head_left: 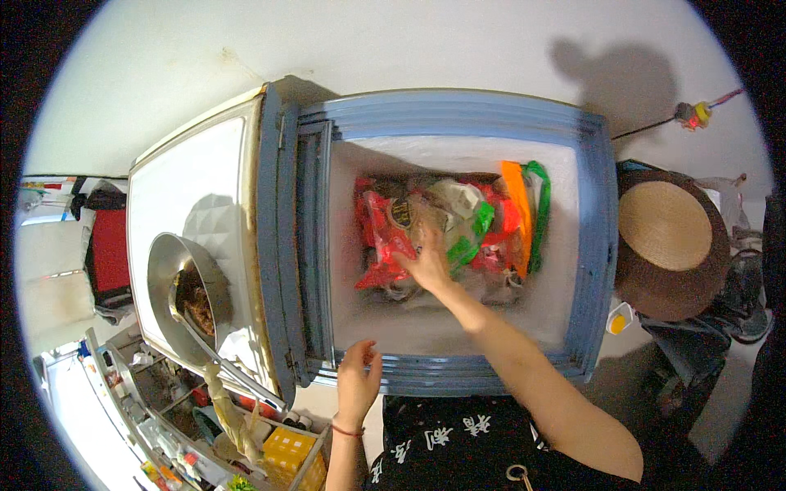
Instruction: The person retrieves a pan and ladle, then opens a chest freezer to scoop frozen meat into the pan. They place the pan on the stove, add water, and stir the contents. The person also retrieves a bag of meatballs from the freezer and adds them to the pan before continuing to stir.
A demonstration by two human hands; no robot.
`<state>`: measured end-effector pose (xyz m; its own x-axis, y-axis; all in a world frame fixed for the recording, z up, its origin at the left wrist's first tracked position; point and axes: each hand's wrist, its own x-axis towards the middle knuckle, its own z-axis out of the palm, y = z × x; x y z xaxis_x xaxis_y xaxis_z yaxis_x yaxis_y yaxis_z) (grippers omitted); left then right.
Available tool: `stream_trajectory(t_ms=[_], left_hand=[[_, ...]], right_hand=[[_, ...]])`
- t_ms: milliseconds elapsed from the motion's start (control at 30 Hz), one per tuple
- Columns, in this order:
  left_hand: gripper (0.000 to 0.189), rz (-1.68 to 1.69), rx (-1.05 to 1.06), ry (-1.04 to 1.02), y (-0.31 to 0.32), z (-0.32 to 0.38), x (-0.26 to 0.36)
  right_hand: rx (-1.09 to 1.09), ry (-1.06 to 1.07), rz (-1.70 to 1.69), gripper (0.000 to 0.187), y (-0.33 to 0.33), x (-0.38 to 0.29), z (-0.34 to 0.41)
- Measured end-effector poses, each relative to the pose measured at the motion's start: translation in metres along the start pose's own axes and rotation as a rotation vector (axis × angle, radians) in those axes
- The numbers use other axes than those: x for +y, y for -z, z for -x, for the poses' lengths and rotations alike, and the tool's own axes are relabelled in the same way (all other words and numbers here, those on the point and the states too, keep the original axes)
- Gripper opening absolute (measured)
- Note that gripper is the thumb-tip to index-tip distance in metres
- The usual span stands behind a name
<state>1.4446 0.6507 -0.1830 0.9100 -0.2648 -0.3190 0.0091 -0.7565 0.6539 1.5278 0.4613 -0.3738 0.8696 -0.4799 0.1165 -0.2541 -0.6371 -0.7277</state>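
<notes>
An open chest freezer (589, 245) with a blue rim and frosted white walls lies before me. My right hand (428, 261) reaches down into it, fingers apart and partly blurred, over a red plastic bag (388, 230) with a dark round label. Whether the fingertips touch the bags cannot be told. Just right of that hand is a clear-and-green plastic bag (466, 212). Orange (517, 215) and green plastic strips (543, 215) run along the right side of the pile. My left hand (361, 374) is at the freezer's front rim, holding nothing, its fingers loosely bent.
Left of the opening, a metal pan (209, 288) with dark brown contents and a long-handled utensil (233, 368) stands on a white lid (227, 147). A yellow box (291, 457) sits at lower left. A straw hat (666, 227) lies to the right. A cord (645, 127) crosses at upper right.
</notes>
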Motion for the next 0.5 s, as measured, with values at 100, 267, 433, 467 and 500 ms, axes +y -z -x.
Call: stream_trajectory(t_ms=[100,267,433,467,500], left_hand=[[0.025,-0.042,-0.008,-0.073,-0.010,-0.017,0.002],[0.023,0.059,-0.028,-0.069,0.004,-0.025,0.003],[0.021,0.065,0.027,0.051,0.009,-0.009,-0.032],[0.020,0.058,0.038,0.029,0.010,-0.008,-0.034],[0.020,0.051,0.049,0.008,0.011,-0.009,-0.037]], right_hand=[[-0.122,0.028,0.289,0.077,-0.030,-0.016,-0.009],[-0.436,-0.300,0.188,0.044,-0.027,0.074,-0.061],[-0.115,-0.492,0.023,0.028,0.030,0.168,-0.073],[-0.082,-0.565,-0.135,0.027,0.044,0.208,-0.066],[-0.047,-0.634,-0.295,0.026,0.049,0.237,-0.057]])
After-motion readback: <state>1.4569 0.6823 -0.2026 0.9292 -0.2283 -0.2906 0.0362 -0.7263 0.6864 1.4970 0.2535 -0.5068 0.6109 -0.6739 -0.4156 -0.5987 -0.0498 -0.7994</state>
